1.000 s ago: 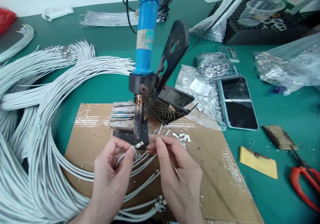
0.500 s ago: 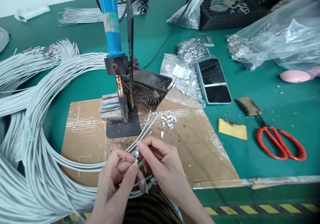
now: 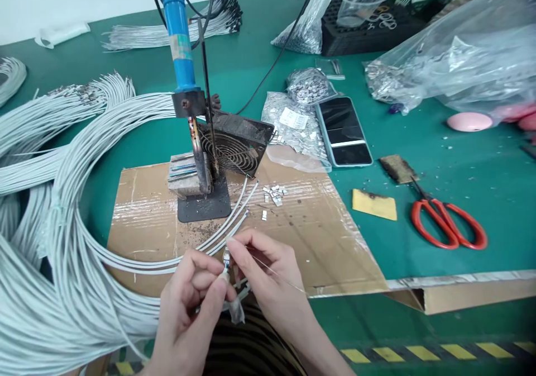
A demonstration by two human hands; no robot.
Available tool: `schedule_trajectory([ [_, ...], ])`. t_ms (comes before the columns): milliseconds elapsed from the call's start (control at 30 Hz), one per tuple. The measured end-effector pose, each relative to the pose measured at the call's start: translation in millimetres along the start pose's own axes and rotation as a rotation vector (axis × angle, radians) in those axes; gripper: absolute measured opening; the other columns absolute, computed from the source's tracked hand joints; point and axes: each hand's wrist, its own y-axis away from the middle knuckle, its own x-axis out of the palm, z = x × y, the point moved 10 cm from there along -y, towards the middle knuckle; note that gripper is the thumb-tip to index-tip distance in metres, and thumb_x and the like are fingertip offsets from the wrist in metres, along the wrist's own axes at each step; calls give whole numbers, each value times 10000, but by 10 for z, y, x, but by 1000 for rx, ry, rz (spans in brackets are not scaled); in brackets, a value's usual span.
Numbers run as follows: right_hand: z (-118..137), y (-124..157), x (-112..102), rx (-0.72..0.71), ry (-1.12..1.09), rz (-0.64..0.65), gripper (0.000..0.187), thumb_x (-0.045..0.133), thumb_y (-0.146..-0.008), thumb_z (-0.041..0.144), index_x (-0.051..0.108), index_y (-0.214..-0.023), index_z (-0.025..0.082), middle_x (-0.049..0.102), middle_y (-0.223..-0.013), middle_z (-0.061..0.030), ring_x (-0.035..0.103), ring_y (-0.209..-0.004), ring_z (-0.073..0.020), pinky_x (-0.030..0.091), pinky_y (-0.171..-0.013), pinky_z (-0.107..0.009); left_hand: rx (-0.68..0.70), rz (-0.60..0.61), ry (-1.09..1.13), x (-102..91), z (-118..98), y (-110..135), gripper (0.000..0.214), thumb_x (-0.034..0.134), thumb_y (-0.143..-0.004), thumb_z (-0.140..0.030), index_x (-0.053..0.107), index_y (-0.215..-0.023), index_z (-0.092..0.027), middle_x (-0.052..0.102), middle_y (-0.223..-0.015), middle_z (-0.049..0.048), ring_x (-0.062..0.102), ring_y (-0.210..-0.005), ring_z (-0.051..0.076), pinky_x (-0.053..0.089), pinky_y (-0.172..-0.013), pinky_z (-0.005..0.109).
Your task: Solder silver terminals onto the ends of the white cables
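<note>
My left hand [image 3: 190,300] pinches the end of a white cable [image 3: 225,275] between thumb and forefinger, low over the cardboard. A small metal connector [image 3: 226,257] stands at the cable's tip, with fine coloured wires just below it. My right hand [image 3: 270,270] is closed, thumb and forefinger together at the connector's upper end. A thin silvery wire [image 3: 280,277] runs through the right fingers and trails down over the back of that hand. Below the left fingers hangs a scrap of clear film [image 3: 237,312].
A blue-handled soldering iron [image 3: 181,46] is clamped upright before a small fan [image 3: 234,147]. Loose connectors [image 3: 275,196] lie on the cardboard [image 3: 326,242]. Coiled white cables [image 3: 75,197] fill the left. To the right are a phone [image 3: 344,133], yellow sponge [image 3: 374,204] and red-handled scissors [image 3: 448,222].
The camera view has turned slightly, so the bench things at right sit further left and a cardboard flap shows at the edge. Both hands keep nearly the same hold.
</note>
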Motion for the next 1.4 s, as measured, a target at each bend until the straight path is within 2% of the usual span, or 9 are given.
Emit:
schedule_trajectory([
  [433, -146, 41, 60, 151, -132, 71, 435, 675, -925, 533, 567, -674, 194, 498, -578, 48, 446, -540, -105, 384, -539, -235, -21, 15, 11, 9, 36, 49, 438, 789, -860, -611, 611, -910, -214, 702, -633, -16, 335, -508, 77, 263, -534, 238],
  [633, -160, 26, 58, 176, -145, 69, 448, 685, -913, 547, 564, -666, 194, 491, -570, 48, 438, -536, -103, 377, -537, -235, -19, 25, -10, 7, 40, 40, 437, 778, -873, -610, 605, -916, -211, 697, -636, -21, 336, -514, 73, 255, -533, 238],
  [933, -192, -16, 83, 226, -223, 75, 433, 820, -821, 492, 590, -635, 175, 527, -563, 46, 457, -524, -86, 392, -520, -202, -21, 41, -35, 20, 3, 2, 510, 786, -829, -669, 600, -915, -202, 701, -625, -26, 303, -503, 68, 226, -522, 246],
  [1400, -212, -39, 77, 222, -188, 82, 448, 732, -880, 535, 580, -649, 183, 523, -572, 47, 457, -527, -86, 400, -522, -211, -42, 36, -8, 33, 0, -22, 514, 813, -804, -666, 613, -896, -202, 706, -616, -32, 364, -500, 61, 257, -522, 227],
])
